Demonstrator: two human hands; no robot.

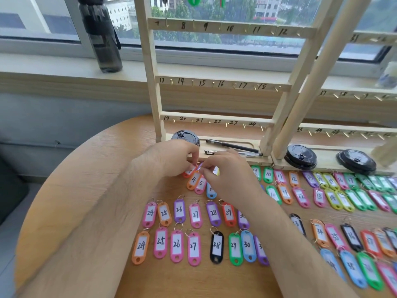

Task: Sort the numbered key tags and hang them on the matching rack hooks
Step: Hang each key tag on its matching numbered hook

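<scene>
Fingers of my left hand (171,158) and right hand (232,179) together pinch one key tag (200,166) near the table's (107,168) far edge, just before the rack (214,82) base. Its number is hidden. Hazard: my forearms cross the sorted rows (195,215); dragging them could scatter tags. A misread number means the wrong hook (235,86).

Single head-worn wide-angle view, looking forward and down, close over table (86,168), facing window (236,39)
</scene>
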